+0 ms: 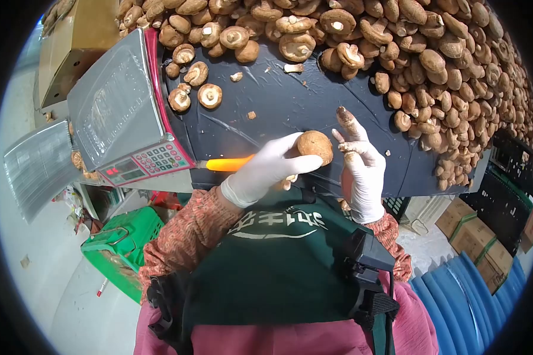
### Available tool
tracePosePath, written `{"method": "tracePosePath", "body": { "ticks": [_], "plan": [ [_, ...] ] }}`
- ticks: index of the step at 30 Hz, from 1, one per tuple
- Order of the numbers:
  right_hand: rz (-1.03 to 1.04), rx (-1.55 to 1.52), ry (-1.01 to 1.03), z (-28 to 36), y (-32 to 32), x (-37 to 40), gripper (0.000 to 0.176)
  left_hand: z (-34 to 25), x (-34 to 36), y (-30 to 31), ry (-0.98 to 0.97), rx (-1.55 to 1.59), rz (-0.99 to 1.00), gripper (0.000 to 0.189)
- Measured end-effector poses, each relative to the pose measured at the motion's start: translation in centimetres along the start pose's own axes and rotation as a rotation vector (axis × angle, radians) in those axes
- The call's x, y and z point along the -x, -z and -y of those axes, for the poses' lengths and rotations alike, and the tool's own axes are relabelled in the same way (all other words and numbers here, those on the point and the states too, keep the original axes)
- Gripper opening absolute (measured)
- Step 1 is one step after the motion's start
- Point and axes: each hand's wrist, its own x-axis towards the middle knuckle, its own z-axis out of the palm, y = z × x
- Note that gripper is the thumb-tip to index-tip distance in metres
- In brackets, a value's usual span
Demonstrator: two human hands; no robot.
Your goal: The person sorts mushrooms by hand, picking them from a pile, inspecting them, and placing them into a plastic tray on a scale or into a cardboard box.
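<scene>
Mushroom (315,148) is held by left hand (267,164), best lightly to prevent bruising; right hand (362,168) is loosely spread nearby.

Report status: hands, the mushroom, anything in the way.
Left hand gripping one mushroom, brown cap up. Right hand close beside it, index finger extended, fingertips soiled. Possible snag: orange handle by left wrist.

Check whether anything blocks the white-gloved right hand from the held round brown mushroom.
Nothing visible does: a small open gap separates the white-gloved right hand from the round brown mushroom in the white-gloved left hand.
</scene>
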Motion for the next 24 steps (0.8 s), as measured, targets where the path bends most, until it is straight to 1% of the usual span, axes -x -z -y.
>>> {"method": "tracePosePath", "body": {
  "ticks": [5,8,11,14,17,20,23,24],
  "plan": [
    [-0.016,-0.014,0.032,-0.2,0.4,0.2,0.008,-0.1,0.1,0.1,-0.005,0.023,0.027,0.047],
    [-0.050,0.002,0.037,0.4,0.4,0.2,0.008,-0.4,0.0,-0.2,-0.040,0.023,0.018,0.045],
    [-0.076,-0.019,0.044,0.8,0.7,0.3,0.008,-0.8,0.2,-0.2,-0.034,-0.036,0.023,0.044],
    [-0.115,-0.007,0.036,1.3,1.0,0.5,0.008,-0.1,0.2,-0.1,-0.082,0.061,-0.008,0.040],
    [-0.148,-0.001,0.053,1.8,1.3,0.6,0.009,0.5,0.0,0.4,-0.120,0.063,-0.004,0.038],
    [-0.191,-0.021,0.074,2.0,2.1,0.7,0.012,0.7,0.2,0.8,-0.119,0.062,-0.027,0.036],
    [-0.354,-0.031,0.054,3.2,2.1,0.5,0.016,0.8,0.5,0.9,-0.139,0.119,-0.024,0.035],
    [-0.304,-0.015,0.112,3.3,3.0,0.5,0.020,1.1,0.4,1.2,-0.142,0.133,-0.019,0.039]
  ]
}}
